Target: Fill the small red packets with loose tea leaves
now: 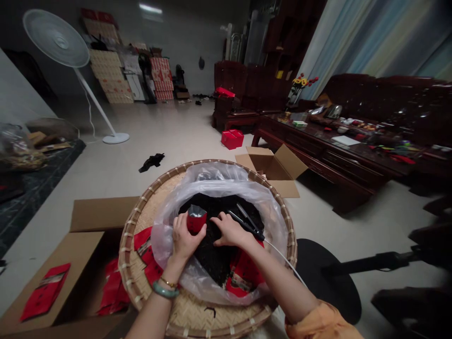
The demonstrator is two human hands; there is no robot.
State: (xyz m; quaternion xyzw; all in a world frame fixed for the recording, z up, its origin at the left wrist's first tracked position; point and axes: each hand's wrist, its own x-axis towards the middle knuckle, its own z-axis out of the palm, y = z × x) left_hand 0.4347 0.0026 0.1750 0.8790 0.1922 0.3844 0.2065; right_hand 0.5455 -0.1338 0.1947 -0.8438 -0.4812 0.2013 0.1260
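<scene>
My left hand (184, 238) is shut on a small red packet (196, 220) with a silvery foil lining, its open top pointing up. My right hand (229, 230) grips a black clamp-type heat sealer (249, 222) with a white cord, just beside the packet. Both hands are above a heap of dark, dry tea leaves (215, 258) in a clear plastic bag (169, 245). The bag lies in a round woven bamboo tray (131, 240). Several flat red packets (244, 278) lie under the bag's edge.
An open cardboard box (81, 249) with red packets stands at the left of the tray, and another (278, 169) stands beyond it. A round black stand base (328, 278) is on the right. Farther off are a wooden table (318, 153) with assorted items, red boxes (232, 139) and a white fan (56, 37).
</scene>
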